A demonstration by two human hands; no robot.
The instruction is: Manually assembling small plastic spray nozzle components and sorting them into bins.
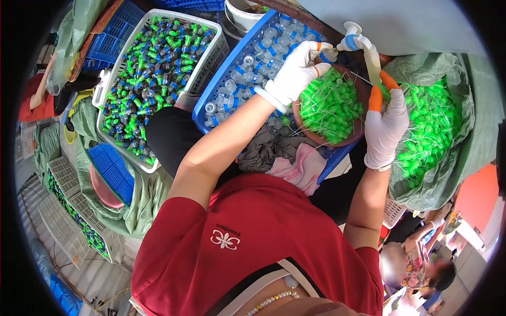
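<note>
My left hand (303, 67), in a white glove with orange fingertips, pinches a small clear plastic bottle (330, 55) above the blue crate (199, 111). Just past it stands a white fixture (371, 59) with a blue band and a curved arm. My right hand (387, 118), gloved alike, has its thumb and finger closed around a green piece (386, 93), mostly hidden. Between my hands sits a brown bowl (301, 126) heaped with green nozzle pieces (329, 105) with thin white stems. Clear bottles (247, 76) with blue bands fill the crate around it.
A white basket (211, 50) of dark bottles with green tops stands left. At right, a green sack (464, 131) holds more green pieces. Grey cloth (271, 150) and pink cloth (300, 168) lie at the crate's near end. A person (416, 263) is at lower right.
</note>
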